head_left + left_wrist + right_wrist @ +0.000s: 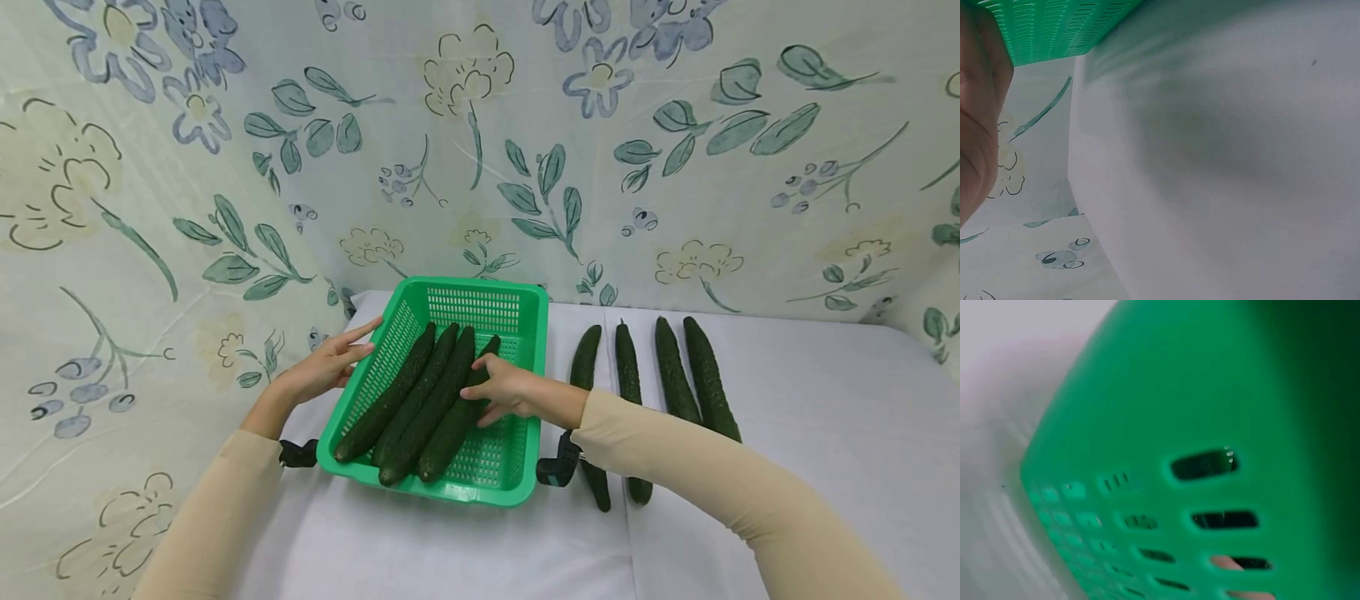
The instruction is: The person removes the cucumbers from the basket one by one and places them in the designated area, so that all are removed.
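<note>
A green plastic basket [480, 495] with slotted walls holds several dark green cucumbers [386, 404] lying side by side, slanting across its left and middle. My right hand [510, 390] reaches over the right rim and grips the rightmost cucumber [448, 442] of that row, thumb on its left side and fingers on its right. Against the outside of the left wall, my left hand [322, 367] touches the basket near the rim with its fingers fairly straight. The right wrist view is filled by the basket wall [1147, 412], with bits of fingertips [1227, 562] and dark cucumber showing through the slots.
Several more cucumbers [628, 367] lie lengthwise on the white-covered table [825, 417] to the basket's right, partly hidden under my right forearm. A flower-patterned cloth [480, 208] hangs behind the table and along its left side.
</note>
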`<state>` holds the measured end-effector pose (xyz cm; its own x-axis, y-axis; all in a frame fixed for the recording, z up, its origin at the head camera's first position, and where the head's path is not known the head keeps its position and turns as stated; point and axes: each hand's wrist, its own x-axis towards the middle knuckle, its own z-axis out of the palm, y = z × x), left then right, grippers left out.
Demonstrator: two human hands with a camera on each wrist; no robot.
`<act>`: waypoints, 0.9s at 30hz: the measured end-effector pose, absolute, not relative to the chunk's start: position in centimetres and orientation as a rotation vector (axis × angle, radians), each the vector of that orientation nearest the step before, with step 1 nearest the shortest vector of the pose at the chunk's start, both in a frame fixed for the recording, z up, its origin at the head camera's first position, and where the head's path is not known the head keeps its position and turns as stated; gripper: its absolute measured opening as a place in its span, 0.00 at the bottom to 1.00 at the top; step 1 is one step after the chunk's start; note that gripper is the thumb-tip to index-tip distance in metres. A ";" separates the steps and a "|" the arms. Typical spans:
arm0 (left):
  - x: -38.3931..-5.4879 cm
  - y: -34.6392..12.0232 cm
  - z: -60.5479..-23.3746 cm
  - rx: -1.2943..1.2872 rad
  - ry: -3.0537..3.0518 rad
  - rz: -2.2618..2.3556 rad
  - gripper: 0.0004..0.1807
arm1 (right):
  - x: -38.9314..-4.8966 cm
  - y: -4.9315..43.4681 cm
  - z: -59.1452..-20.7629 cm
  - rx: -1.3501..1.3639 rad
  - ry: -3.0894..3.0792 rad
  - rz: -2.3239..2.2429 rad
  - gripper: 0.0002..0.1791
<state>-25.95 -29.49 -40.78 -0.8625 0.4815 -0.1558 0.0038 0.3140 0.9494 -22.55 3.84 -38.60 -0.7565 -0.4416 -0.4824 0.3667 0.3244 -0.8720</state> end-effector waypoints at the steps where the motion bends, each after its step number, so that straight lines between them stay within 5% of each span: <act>1: -25.9 -29.5 -40.8 0.430 2.172 1.569 0.32 | -22.5 3.8 -38.6 -0.058 1.894 -1.516 0.37; 27: -25.9 -29.4 -40.7 0.440 2.202 1.548 0.32 | -22.6 3.7 -38.7 -0.032 1.840 -1.661 0.32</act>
